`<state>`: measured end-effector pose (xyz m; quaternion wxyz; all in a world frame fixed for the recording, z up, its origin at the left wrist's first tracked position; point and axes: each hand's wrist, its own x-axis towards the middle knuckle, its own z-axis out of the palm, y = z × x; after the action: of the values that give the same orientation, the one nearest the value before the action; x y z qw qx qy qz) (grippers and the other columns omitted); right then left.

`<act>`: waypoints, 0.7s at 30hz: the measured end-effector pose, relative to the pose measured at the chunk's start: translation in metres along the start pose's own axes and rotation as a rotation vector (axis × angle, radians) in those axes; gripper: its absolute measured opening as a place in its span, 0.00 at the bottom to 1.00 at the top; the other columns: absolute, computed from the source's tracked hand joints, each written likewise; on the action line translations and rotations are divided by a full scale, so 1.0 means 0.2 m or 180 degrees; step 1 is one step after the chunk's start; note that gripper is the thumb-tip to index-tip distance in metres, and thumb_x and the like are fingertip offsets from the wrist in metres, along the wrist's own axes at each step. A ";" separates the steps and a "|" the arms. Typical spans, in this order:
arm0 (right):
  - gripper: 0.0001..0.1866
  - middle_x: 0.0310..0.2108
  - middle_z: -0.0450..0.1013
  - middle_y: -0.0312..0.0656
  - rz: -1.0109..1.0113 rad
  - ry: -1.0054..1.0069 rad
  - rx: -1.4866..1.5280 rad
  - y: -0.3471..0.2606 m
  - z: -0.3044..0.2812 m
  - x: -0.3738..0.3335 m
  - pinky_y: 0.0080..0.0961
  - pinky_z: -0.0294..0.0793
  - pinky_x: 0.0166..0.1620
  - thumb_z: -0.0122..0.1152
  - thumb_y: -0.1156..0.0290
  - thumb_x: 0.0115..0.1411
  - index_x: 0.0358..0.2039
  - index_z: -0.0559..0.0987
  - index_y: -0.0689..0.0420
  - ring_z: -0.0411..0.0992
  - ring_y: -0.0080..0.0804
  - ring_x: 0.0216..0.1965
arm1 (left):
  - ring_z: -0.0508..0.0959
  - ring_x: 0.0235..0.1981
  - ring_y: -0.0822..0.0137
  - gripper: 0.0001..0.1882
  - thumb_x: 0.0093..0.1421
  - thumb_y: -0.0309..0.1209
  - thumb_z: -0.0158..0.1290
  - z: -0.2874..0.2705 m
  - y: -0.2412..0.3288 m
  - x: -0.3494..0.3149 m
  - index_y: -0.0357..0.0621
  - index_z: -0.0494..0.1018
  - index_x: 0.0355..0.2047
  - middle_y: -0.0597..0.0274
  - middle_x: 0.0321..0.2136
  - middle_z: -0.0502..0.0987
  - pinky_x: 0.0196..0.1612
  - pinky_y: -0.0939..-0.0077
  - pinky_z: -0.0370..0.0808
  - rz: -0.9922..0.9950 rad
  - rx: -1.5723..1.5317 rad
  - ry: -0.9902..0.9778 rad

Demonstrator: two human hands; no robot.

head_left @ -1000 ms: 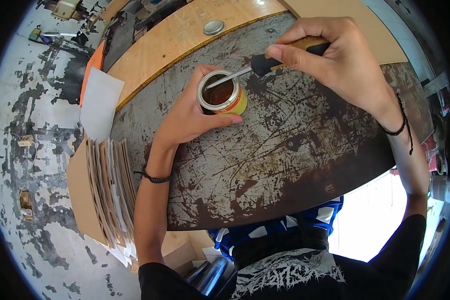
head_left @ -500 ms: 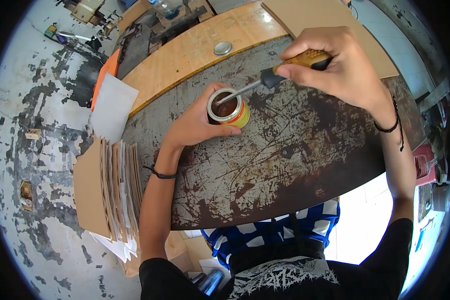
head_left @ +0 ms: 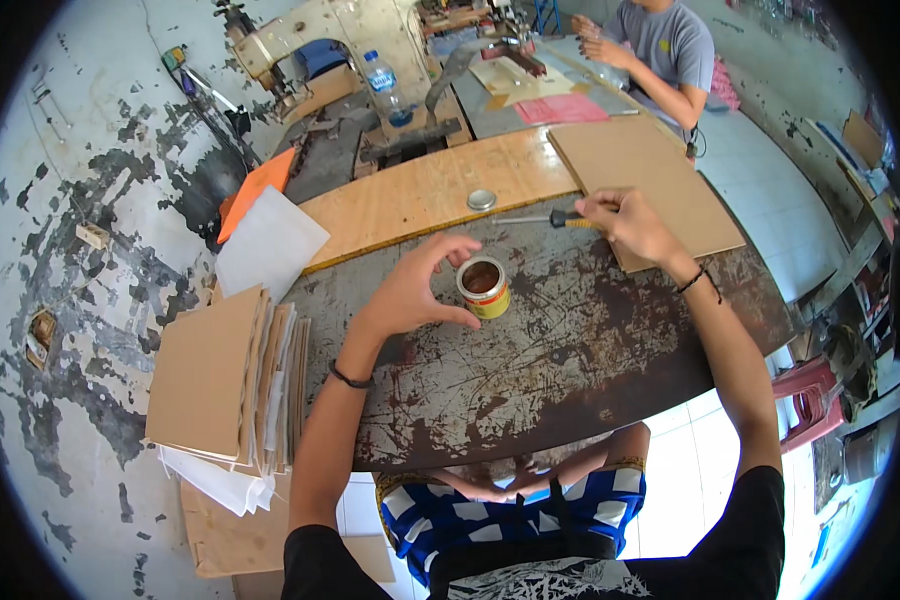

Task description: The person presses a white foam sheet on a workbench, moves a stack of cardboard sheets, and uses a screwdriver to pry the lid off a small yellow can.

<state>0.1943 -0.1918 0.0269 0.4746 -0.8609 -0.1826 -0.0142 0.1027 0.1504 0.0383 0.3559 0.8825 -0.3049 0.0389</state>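
A small open can (head_left: 486,302) with a yellow and red label stands upright on the worn metal tabletop (head_left: 530,365), dark brown stuff inside it. Curved beside its left side is my left hand (head_left: 410,285), thumb and fingers spread, seemingly just off the can. My right hand (head_left: 630,225) grips the end of a screwdriver (head_left: 567,219) with a yellow and black handle. Its shaft points left, low over the table's far part behind the can; whether it touches the surface I cannot tell. The round metal lid (head_left: 481,200) lies on the wooden strip beyond.
Stacked brown cardboard pieces (head_left: 205,375) rise at the left, near a white sheet (head_left: 270,240). A large cardboard sheet (head_left: 660,180) lies at the far right. Beyond the wooden strip (head_left: 410,190) stand a sewing machine (head_left: 320,35) and a water bottle (head_left: 385,88). Another person (head_left: 670,50) sits behind.
The screwdriver has come out of the can and moved to the far side behind it. My left hand has let go of the can. The view has tilted up, showing another person.
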 end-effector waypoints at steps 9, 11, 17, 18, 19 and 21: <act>0.25 0.22 0.73 0.32 0.0088 -0.0065 0.0400 0.04 0.11 0.02 0.19 0.65 0.23 0.68 0.51 0.61 0.45 0.82 0.62 0.65 0.16 0.19 | 0.73 0.46 0.68 0.46 0.42 0.40 0.77 0.02 -0.04 -0.03 0.43 0.68 0.60 0.63 0.48 0.75 0.49 0.73 0.72 -0.0304 -0.0433 -0.0227; 0.25 0.24 0.74 0.33 -0.0076 -0.0081 0.0329 0.00 0.14 0.03 0.19 0.65 0.23 0.71 0.53 0.59 0.45 0.81 0.62 0.66 0.15 0.20 | 0.73 0.45 0.70 0.44 0.44 0.39 0.76 0.07 -0.09 -0.02 0.43 0.68 0.60 0.64 0.48 0.75 0.48 0.74 0.72 -0.0332 -0.0686 -0.0276; 0.22 0.30 0.77 0.37 -0.0985 -0.0117 0.0130 -0.06 0.36 0.22 0.28 0.75 0.40 0.75 0.58 0.55 0.41 0.81 0.61 0.73 0.26 0.32 | 0.72 0.54 0.72 0.38 0.48 0.32 0.75 0.13 -0.25 -0.01 0.41 0.68 0.57 0.65 0.51 0.74 0.57 0.76 0.70 -0.0459 -0.1330 -0.0395; 0.22 0.33 0.79 0.41 -0.0610 -0.0302 0.0041 -0.08 0.36 0.22 0.30 0.75 0.48 0.75 0.58 0.55 0.41 0.82 0.62 0.76 0.31 0.38 | 0.71 0.55 0.71 0.39 0.48 0.30 0.75 0.14 -0.26 -0.01 0.40 0.67 0.58 0.65 0.52 0.73 0.60 0.74 0.68 -0.0468 -0.1392 -0.0422; 0.22 0.34 0.80 0.42 -0.0657 -0.0383 -0.0047 -0.06 0.36 0.23 0.31 0.75 0.48 0.75 0.57 0.55 0.41 0.83 0.62 0.76 0.32 0.39 | 0.71 0.55 0.71 0.39 0.48 0.30 0.74 0.15 -0.25 0.00 0.40 0.67 0.58 0.65 0.52 0.73 0.60 0.74 0.68 -0.0466 -0.1337 -0.0476; 0.22 0.36 0.81 0.45 -0.0747 -0.0540 -0.0222 0.00 0.33 0.25 0.31 0.75 0.48 0.75 0.57 0.55 0.42 0.84 0.61 0.78 0.34 0.40 | 0.71 0.55 0.71 0.39 0.48 0.30 0.74 0.14 -0.24 0.02 0.41 0.67 0.57 0.65 0.52 0.73 0.60 0.73 0.68 -0.0464 -0.1225 -0.0588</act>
<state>0.2321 -0.1227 0.0006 0.4223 -0.8477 -0.3209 -0.0031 0.1281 0.1570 -0.0104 0.4901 0.8179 -0.2735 -0.1267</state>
